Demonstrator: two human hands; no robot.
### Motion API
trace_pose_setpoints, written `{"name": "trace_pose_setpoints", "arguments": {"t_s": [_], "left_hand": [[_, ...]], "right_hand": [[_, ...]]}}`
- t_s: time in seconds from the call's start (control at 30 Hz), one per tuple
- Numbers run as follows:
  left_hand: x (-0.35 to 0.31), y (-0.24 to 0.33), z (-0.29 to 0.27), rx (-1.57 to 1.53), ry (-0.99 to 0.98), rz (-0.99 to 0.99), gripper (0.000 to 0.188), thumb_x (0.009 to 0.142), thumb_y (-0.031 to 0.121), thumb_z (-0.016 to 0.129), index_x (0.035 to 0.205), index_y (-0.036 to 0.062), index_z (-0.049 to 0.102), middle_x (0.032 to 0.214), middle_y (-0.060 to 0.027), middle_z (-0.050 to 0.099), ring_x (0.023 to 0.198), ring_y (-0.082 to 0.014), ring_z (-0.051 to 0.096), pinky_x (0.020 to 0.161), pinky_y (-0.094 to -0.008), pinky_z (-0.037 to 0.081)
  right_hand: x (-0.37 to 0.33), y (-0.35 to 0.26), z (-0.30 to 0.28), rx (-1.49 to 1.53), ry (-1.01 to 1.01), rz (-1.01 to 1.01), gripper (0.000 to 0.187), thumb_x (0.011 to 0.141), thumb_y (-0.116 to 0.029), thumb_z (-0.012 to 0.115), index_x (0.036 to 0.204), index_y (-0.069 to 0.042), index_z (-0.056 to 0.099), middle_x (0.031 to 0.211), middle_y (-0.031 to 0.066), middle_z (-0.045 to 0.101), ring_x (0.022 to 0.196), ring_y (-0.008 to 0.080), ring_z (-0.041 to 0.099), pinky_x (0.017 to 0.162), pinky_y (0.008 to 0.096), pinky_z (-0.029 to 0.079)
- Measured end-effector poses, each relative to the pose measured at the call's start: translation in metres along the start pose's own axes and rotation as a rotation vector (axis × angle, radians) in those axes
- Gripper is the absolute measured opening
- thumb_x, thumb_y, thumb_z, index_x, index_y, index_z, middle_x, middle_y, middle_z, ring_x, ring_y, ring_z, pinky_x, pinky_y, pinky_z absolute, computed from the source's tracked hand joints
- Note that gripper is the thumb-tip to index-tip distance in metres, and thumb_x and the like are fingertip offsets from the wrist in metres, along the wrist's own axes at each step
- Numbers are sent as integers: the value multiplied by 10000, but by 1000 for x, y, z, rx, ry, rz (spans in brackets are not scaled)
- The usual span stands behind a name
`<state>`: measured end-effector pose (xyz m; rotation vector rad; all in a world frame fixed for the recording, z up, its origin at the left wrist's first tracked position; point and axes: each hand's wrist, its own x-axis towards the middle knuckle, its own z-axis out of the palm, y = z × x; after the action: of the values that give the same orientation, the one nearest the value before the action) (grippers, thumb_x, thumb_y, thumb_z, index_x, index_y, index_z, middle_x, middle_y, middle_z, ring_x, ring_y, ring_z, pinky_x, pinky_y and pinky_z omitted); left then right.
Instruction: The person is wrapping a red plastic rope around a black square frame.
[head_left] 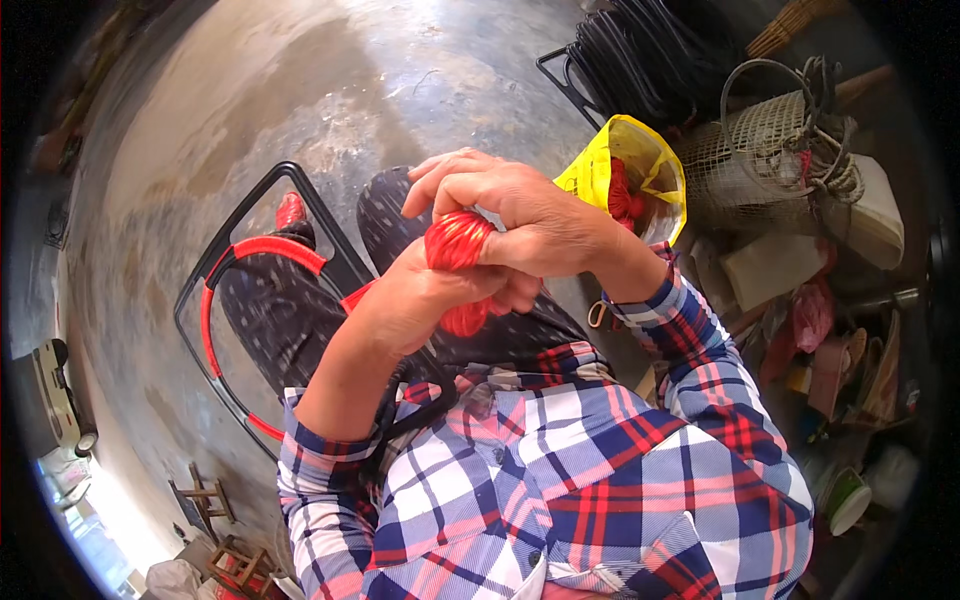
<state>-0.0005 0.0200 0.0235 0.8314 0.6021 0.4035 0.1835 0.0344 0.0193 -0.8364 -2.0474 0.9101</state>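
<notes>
A bundle of shiny red plastic cord [454, 242] is gripped between my two hands above my lap. My left hand [425, 290] is closed around it from the lower left, and a second red loop bulges out below. Over it lies my right hand [525, 215], its thumb side pressed to the bundle and its fingers curled. Some fingers overlap and are hidden. Resting across my left leg is a black metal frame [336, 236], with a curved bar wrapped in red cord [270, 244]. One wrapped stretch of the frame runs under my left wrist.
A yellow bag [598, 170] holding more red cord stands open beyond my right forearm. Behind it are stacked black frames [650, 65] and a wire mesh basket [765, 150]. Mixed clutter lines the right side. A small wooden stool [240, 568] stands at the lower left.
</notes>
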Motion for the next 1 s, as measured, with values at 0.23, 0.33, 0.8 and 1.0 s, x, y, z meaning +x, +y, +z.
{"name": "trace_pose_setpoints", "arguments": {"t_s": [0.23, 0.33, 0.8, 1.0], "left_hand": [[-3, -5, 1, 23, 75, 25, 124, 892, 74, 659, 942, 35, 552, 656, -18, 482, 542, -136, 481, 516, -301, 431], [-4, -8, 6, 64, 174, 105, 154, 894, 117, 654, 909, 61, 511, 641, -6, 441, 519, -114, 410, 468, -275, 342], [-38, -5, 25, -121, 335, 77, 210, 779, -44, 623, 976, -46, 547, 804, -65, 583, 674, -93, 517, 611, -230, 407], [-35, 12, 38, -135, 374, 22, 248, 774, 8, 676, 994, -44, 573, 810, -58, 576, 705, -97, 500, 638, -236, 385]], "right_hand": [[4, -1, -17, 165, -102, 14, 255, 776, -140, 691, 993, -6, 667, 1063, 129, 679, 1025, 268, 637, 943, 372, 467], [4, 17, -25, 398, -55, 38, 257, 776, -114, 703, 999, 8, 672, 1058, 114, 686, 1017, 219, 642, 927, 361, 481], [-170, 270, 123, 756, 614, 1396, 94, 904, -137, 654, 948, -77, 596, 809, 39, 658, 634, 104, 600, 542, 250, 481], [-214, 344, 175, 422, 644, 1444, 162, 872, -141, 693, 954, -45, 592, 766, 71, 643, 601, 160, 600, 530, 320, 495]]}}
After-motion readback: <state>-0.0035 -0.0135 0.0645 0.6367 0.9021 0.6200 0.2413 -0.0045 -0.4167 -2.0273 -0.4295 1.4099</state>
